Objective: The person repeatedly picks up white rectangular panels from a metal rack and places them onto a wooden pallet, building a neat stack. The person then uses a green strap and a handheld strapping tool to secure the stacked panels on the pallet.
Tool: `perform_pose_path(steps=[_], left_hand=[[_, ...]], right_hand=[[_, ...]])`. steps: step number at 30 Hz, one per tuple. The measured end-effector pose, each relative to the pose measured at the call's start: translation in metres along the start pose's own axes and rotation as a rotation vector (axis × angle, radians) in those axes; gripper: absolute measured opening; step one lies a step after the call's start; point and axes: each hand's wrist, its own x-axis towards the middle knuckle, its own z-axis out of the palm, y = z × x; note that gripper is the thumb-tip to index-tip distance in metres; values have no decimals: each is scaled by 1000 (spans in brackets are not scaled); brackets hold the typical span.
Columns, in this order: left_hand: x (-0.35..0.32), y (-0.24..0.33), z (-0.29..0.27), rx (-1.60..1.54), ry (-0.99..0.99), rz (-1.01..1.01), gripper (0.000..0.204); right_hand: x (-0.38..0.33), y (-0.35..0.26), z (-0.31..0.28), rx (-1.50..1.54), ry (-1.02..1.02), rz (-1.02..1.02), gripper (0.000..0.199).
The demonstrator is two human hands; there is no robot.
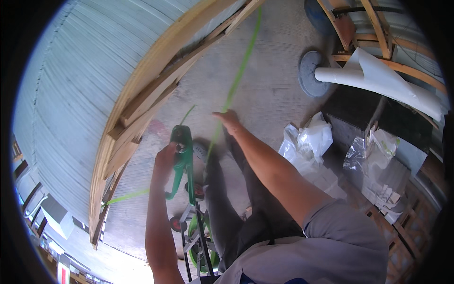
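Below me stands a strapping cart with a green metal head (183,154), a dark frame and a green-rimmed wheel or reel (195,236). My left hand (165,160) is closed at a small dark knob or crank on the side of that head; its fingers are partly hidden and blurred. My right hand (230,122) reaches forward past my knees with its fingers closed around a green plastic strap (244,66). From there the strap runs away across the floor and also back toward my legs. Another short strap end (187,114) sticks up beyond the cart's head.
A large load in whitish ribbed wrapping (90,80) with wooden framing (142,90) rises at the left. Another strap length (127,196) comes out beneath it. At right are a white roll (345,75) on a round grey base (309,71), crumpled clear plastic (309,139) and wooden pallets (416,222).
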Motion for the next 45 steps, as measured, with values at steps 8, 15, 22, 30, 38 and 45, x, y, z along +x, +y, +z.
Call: perform_pose_path(steps=[8,15,22,30,38,45], left_hand=[[-10,12,-2,5,-9,10,53],[-20,36,-14,-39,-39,104,52],[-15,48,-24,-42,7,163,50],[-18,51,-22,29,-5,109,55],[-15,31,-13,86,-28,107,57],[-17,24,-10,52,-21,97,55]], right_hand=[[-91,36,34,-762,214,-569,15],[-214,-76,6,-132,-330,-227,19],[-262,-121,7,736,-498,272,29],[-191,27,-64,806,-192,365,27],[-176,37,-102,477,-340,57,25],[-266,-36,-93,-66,-570,-363,26]])
